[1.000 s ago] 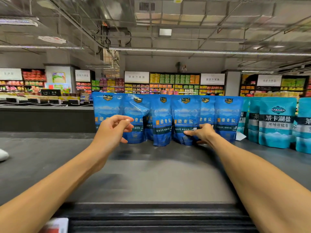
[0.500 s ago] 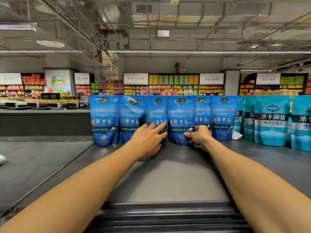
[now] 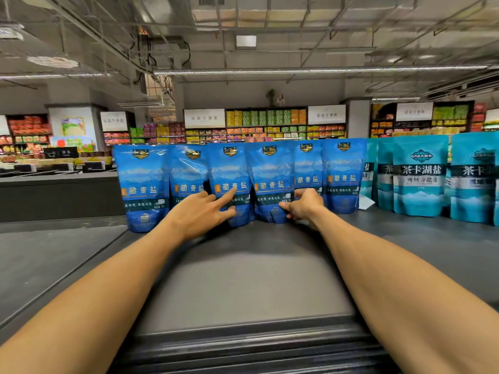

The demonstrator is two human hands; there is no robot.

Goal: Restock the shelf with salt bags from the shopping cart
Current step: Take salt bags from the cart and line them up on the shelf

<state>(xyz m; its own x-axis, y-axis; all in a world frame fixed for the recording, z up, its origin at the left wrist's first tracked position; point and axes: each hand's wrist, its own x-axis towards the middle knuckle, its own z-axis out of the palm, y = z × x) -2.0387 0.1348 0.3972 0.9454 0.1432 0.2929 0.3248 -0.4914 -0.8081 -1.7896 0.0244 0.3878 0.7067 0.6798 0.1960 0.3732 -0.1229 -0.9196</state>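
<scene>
From the head view, a row of six blue salt bags (image 3: pixel 270 182) stands upright along the back edge of the dark shelf (image 3: pixel 243 279), each overlapping its neighbour and printed with 藏青盐 under a gold-and-dark crest. The left hand (image 3: pixel 199 214) reaches forward, its grip spread: the fingers (image 3: pixel 229 194) lie straight against the front of the third bag from the left (image 3: pixel 229 171). The right hand (image 3: pixel 303 205) has its grip curled, pinching the lower right edge of the fourth bag (image 3: pixel 271 168). Toward the shelf's right end stand teal salt bags (image 3: pixel 420 174), just beside the blue row, marked CAKA and 茶卡湖盐. Far behind, white aisle signs (image 3: pixel 204 118) read 袋装方便面 above shelves of coloured packets (image 3: pixel 266 118); the smaller print is too blurred to read.
</scene>
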